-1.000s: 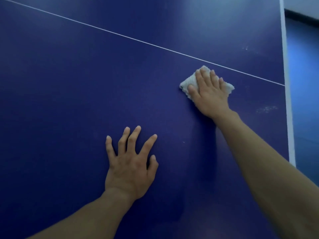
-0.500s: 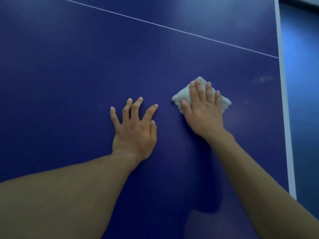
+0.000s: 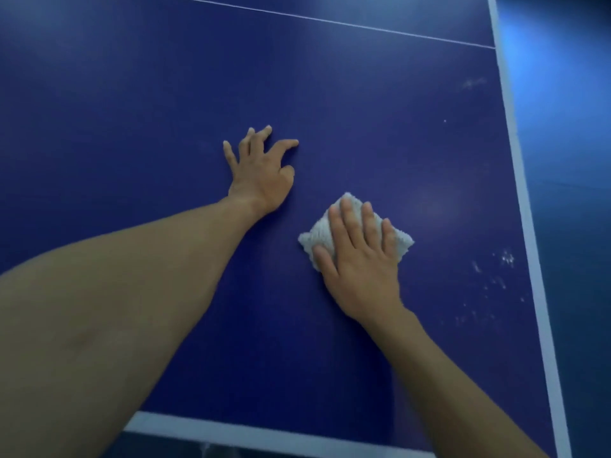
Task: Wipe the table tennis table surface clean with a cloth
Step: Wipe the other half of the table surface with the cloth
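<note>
A dark blue table tennis table (image 3: 132, 110) fills the head view. A folded white cloth (image 3: 319, 234) lies flat on it, right of centre. My right hand (image 3: 360, 259) presses down on the cloth with flat fingers, covering most of it. My left hand (image 3: 261, 170) rests on the bare surface up and to the left of the cloth, fingers spread and slightly curled, holding nothing. Whitish smudges (image 3: 496, 276) mark the surface near the right edge.
A white border line (image 3: 525, 206) runs down the table's right edge, another (image 3: 264, 436) along the near edge. A thin white centre line (image 3: 330, 20) crosses the top. Blue floor (image 3: 568, 127) lies beyond the right edge. A faint smudge (image 3: 472, 82) sits at the upper right.
My right hand has dragged the cloth toward me, away from the thin white line. The view has tilted down, so the near edge now shows. My left hand stays planted.
</note>
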